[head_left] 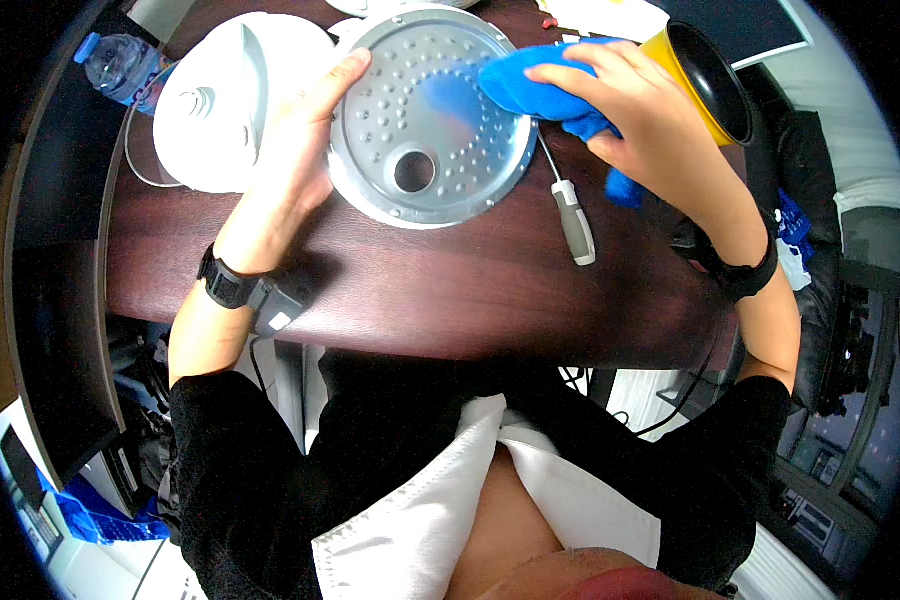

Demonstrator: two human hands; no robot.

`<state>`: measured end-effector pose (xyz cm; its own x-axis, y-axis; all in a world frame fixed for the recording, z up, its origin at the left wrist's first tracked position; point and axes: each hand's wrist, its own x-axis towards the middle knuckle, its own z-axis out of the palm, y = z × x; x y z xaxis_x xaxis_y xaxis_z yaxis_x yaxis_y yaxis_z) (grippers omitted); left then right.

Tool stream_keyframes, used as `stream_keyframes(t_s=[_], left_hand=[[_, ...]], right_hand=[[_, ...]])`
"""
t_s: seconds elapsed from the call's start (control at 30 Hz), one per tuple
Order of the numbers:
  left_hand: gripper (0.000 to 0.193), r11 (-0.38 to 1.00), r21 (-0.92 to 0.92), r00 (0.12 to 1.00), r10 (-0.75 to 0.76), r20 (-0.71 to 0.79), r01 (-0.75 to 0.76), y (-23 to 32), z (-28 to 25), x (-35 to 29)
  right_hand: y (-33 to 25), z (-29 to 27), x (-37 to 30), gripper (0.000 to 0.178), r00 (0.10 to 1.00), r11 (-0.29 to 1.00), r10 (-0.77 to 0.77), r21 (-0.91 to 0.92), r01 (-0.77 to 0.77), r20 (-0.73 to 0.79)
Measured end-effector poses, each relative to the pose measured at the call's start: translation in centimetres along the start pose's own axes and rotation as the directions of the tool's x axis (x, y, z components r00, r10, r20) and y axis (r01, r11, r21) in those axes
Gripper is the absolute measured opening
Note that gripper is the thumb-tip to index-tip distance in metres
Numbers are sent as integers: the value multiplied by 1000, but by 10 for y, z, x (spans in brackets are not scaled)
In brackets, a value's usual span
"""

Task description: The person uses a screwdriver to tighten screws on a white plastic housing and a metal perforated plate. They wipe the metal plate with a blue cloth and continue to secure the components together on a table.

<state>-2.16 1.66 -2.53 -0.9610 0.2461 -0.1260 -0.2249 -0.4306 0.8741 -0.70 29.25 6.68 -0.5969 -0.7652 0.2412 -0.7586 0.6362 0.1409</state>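
The dark wooden table [390, 300] lies beneath the dimpled metal disc [422, 132]. Left of the disc is a white domed part [285, 60]; right of it, a yellow container [676, 62]. The left hand [308, 128] holds the disc's left rim, thumb on top, other fingers mostly hidden. At its upper right, the right hand [660, 118] bunches a blue cloth [540, 88] under curved fingers. A screwdriver [574, 225] lies off its lower right. This looks like wiping; the next move seems to call for a steady rim.
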Motion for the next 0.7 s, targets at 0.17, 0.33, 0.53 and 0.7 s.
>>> stream_keyframes(t_s=[0.17,0.33,0.53,0.7], left_hand=[[40,1000,4,999,28,18,-28,-1,1,-1],[36,998,-27,997,46,-67,-48,4,6,-5],[37,998,-29,997,46,-62,-48,4,8,-7],[39,995,-46,995,82,-60,-85,12,0,-3]], right_hand=[[-17,34,13,34,989,977,-136,-172,125,-52],[-24,48,0,31,986,976,-167,-142,165,1],[-39,26,-23,27,945,954,-132,-222,203,299],[-26,4,-18,40,979,994,-97,-22,102,179]])
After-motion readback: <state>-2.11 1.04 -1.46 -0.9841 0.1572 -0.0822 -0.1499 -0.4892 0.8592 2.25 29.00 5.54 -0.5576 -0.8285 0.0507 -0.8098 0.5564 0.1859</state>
